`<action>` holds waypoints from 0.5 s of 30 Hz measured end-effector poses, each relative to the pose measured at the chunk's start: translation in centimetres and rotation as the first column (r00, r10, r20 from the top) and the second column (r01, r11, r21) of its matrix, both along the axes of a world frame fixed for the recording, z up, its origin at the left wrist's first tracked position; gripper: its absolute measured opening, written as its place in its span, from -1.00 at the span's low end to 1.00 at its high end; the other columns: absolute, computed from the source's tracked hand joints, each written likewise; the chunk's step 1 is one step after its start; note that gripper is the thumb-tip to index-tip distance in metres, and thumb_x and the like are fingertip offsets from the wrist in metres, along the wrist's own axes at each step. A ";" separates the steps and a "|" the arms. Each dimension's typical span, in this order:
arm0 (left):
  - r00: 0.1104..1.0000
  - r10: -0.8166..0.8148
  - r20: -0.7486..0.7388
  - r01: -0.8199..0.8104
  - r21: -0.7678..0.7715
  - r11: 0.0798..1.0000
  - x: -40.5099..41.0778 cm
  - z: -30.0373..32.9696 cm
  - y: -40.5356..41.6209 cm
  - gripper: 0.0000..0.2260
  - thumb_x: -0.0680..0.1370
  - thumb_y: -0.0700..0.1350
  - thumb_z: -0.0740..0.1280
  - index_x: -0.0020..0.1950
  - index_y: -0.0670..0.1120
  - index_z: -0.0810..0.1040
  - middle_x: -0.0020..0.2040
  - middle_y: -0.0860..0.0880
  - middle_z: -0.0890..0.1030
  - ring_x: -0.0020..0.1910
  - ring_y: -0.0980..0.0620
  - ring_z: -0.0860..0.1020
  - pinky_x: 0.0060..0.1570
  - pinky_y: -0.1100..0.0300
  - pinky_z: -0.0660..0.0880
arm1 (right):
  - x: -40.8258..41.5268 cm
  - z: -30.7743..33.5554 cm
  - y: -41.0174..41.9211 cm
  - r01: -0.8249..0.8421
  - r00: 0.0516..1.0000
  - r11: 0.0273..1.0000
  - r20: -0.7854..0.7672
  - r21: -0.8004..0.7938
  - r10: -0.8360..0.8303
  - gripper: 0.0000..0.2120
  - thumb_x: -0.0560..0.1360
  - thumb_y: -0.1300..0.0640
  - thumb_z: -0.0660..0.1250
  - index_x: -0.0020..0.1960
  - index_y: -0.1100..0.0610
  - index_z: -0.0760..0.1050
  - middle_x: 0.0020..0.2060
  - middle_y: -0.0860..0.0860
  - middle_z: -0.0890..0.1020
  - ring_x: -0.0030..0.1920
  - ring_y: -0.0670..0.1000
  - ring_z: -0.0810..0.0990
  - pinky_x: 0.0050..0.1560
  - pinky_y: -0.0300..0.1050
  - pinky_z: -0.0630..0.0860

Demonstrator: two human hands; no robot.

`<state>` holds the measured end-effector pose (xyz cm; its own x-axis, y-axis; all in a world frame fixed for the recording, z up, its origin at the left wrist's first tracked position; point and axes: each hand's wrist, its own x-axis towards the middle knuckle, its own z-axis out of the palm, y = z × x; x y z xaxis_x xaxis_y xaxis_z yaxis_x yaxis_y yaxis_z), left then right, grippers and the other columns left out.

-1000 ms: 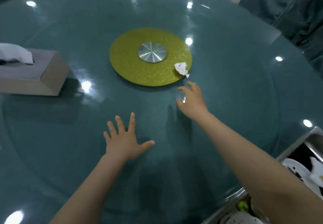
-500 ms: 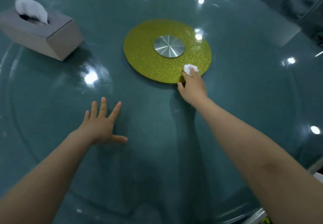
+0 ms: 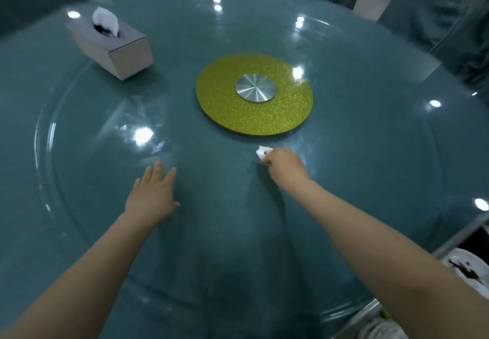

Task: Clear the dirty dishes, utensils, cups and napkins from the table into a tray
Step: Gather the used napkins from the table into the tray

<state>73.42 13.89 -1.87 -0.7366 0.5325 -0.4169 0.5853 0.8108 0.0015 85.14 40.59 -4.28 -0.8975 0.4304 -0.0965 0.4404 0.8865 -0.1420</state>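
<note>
Head cam: tray (image 3: 461,235) with a dirty plate (image 3: 473,267) peeks in at lower right. Left hand (image 3: 152,196) lies flat, fingers spread, on the worktop (image 3: 92,153). Right hand (image 3: 284,165) now pinches the crumpled napkin (image 3: 263,151), lifted off the yellow turntable (image 3: 254,94) it sat on a moment ago. Only the tissue box (image 3: 111,45) remains, upper left, so probably the last pickup.

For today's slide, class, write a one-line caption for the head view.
Right hand pinches a crumpled napkin near the yellow turntable; left hand rests flat.
</note>
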 end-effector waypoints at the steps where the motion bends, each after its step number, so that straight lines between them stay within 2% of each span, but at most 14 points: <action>1: 0.999 0.010 0.033 -0.010 0.019 1.000 0.9 0.1 -0.1 -0.25 0.55 0.06 0.30 0.57 -0.01 -0.11 0.56 -0.16 -0.20 0.54 -0.13 -0.12 0.48 -0.04 0.00 | 0.9 0.1 -0.8 -0.006 1.000 1.000 0.015 -0.021 0.006 -0.60 0.41 0.42 0.17 0.03 0.06 0.62 0.07 0.07 0.62 0.05 0.18 0.54 -0.15 -0.16 0.36; 4: 0.996 0.017 0.089 -0.025 0.093 0.995 3.3 1.3 -0.3 -0.26 0.55 0.05 0.29 0.57 -0.02 -0.09 0.56 -0.15 -0.17 0.54 -0.12 -0.11 0.47 -0.04 -0.01 | 3.5 0.8 -3.4 -0.021 0.999 0.994 0.027 -0.104 0.024 -0.73 0.42 0.38 0.17 -0.09 0.13 0.58 -0.09 0.07 0.59 -0.02 0.21 0.57 -0.18 -0.15 0.37; 8: 0.992 -0.018 0.128 -0.009 0.204 0.979 6.2 4.1 -0.5 -0.37 0.59 -0.07 0.21 0.57 -0.02 -0.05 0.57 -0.09 -0.12 0.55 -0.05 -0.10 0.47 -0.01 -0.03 | 6.6 2.4 -5.8 0.001 1.000 0.966 0.012 -0.258 0.002 -0.76 0.44 0.35 0.20 -0.10 0.15 0.62 -0.06 0.07 0.66 -0.01 0.15 0.59 -0.06 -0.09 0.52; 11: 0.993 -0.115 0.013 0.106 0.293 0.950 8.6 6.8 -0.8 -0.44 0.59 -0.11 0.18 0.55 0.00 0.06 0.57 -0.01 0.05 0.54 0.00 0.01 0.47 -0.01 -0.02 | 9.7 4.0 -6.9 0.056 0.988 0.918 -0.108 -0.393 -0.107 -0.82 0.45 0.29 0.28 -0.13 0.08 0.62 -0.11 -0.01 0.68 -0.04 0.04 0.61 -0.16 -0.25 0.46; 13: 0.973 -0.201 -0.116 0.228 0.327 0.917 10.7 8.6 -1.2 -0.48 0.58 -0.13 0.17 0.53 0.02 0.14 0.54 0.03 0.16 0.53 0.02 0.08 0.48 0.02 -0.02 | 12.3 5.6 -7.3 0.052 0.972 0.896 -0.185 -0.441 -0.147 -0.81 0.44 0.30 0.31 -0.12 0.06 0.63 -0.15 -0.06 0.68 -0.11 -0.05 0.59 -0.27 -0.46 0.36; 15: 0.966 -0.215 -0.144 0.254 0.381 0.889 13.0 10.1 -1.3 -0.51 0.58 -0.14 0.17 0.51 0.03 0.20 0.52 0.05 0.23 0.52 0.03 0.11 0.47 0.08 -0.02 | 14.8 7.3 -7.3 0.031 0.955 0.888 -0.250 -0.459 -0.163 -0.82 0.43 0.29 0.36 -0.10 0.05 0.65 -0.15 -0.08 0.69 -0.15 -0.12 0.57 -0.27 -0.55 0.31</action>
<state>86.37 12.59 8.22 -0.5954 0.8002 -0.0715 0.7717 0.5944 0.2259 99.95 33.28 3.00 -0.8719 0.4865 -0.0561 0.4060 0.6541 -0.6382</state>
